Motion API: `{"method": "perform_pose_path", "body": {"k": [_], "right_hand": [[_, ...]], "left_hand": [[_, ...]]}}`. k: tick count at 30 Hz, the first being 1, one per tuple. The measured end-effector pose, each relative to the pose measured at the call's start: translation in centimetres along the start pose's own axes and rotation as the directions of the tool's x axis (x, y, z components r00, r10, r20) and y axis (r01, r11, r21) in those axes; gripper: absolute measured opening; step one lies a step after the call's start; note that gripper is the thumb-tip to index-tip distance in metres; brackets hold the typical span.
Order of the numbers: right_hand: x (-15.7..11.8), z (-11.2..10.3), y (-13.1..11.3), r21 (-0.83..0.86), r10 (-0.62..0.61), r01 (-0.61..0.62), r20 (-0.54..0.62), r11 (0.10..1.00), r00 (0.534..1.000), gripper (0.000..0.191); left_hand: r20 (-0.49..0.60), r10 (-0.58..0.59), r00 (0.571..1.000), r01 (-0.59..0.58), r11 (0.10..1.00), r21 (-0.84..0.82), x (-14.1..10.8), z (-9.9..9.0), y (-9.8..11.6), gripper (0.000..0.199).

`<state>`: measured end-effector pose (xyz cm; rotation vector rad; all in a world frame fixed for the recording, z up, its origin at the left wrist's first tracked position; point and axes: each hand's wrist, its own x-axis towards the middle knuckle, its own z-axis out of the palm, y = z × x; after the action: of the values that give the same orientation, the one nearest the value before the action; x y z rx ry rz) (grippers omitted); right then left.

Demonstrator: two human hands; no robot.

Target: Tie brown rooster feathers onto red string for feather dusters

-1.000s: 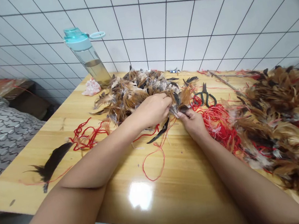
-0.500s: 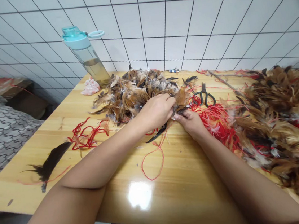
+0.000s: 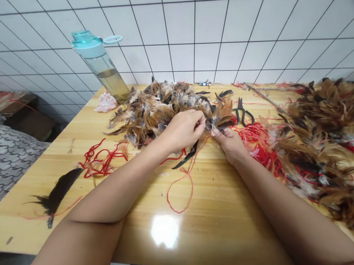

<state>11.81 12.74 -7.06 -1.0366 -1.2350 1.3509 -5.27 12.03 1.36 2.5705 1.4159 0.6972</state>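
Note:
My right hand [image 3: 231, 143] pinches the base of a small brown feather bunch [image 3: 222, 116], thumb on top. Just left of it, my left hand [image 3: 189, 127] is closed with curled fingers, in front of a large pile of brown and white feathers [image 3: 152, 116]; a red thread seems to run from it towards the bunch. Red thread [image 3: 189, 191] hangs below the hands and lies in a loop on the wooden table [image 3: 221, 230]. A black feather [image 3: 186, 157] lies under my left hand.
Scissors [image 3: 242, 111] and a tangle of red string [image 3: 260, 143] lie right of my right hand. More feathers [image 3: 328, 131] cover the right side. A bottle [image 3: 104, 68] stands at the back left, near red strings [image 3: 99, 161] and a dark feather [image 3: 62, 191].
The feather bunch and my right hand have shifted slightly right. My left hand has drawn a little away from the bunch, its fingers now curled in.

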Motion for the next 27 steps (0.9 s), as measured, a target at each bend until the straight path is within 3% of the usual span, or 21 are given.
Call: {"method": "perform_pose_path", "body": {"k": [7,16,21,27], "right_hand": [[-0.1,0.0,-0.5,0.032,-0.022,0.022,-0.002,0.999,1.0,0.039],[-0.3,0.1,-0.7,0.034,-0.029,0.03,-0.047,0.999,0.998,0.041],[-0.4,0.5,-0.8,0.049,-0.014,0.012,0.031,0.999,0.999,0.038],[0.0,-0.1,-0.1,0.027,0.006,-0.006,0.021,1.0,1.0,0.043]], "left_hand": [[-0.027,-0.026,0.999,0.026,0.999,0.019,0.1,-0.1,-0.4,0.016],[0.064,-0.042,0.997,0.047,0.996,-0.081,0.1,-1.0,-0.5,0.014],[0.062,-0.046,0.997,0.053,0.992,-0.111,0.1,-0.9,-0.4,0.013],[0.129,-0.046,0.991,0.066,0.986,-0.156,0.2,-0.8,-0.7,0.012]]}}
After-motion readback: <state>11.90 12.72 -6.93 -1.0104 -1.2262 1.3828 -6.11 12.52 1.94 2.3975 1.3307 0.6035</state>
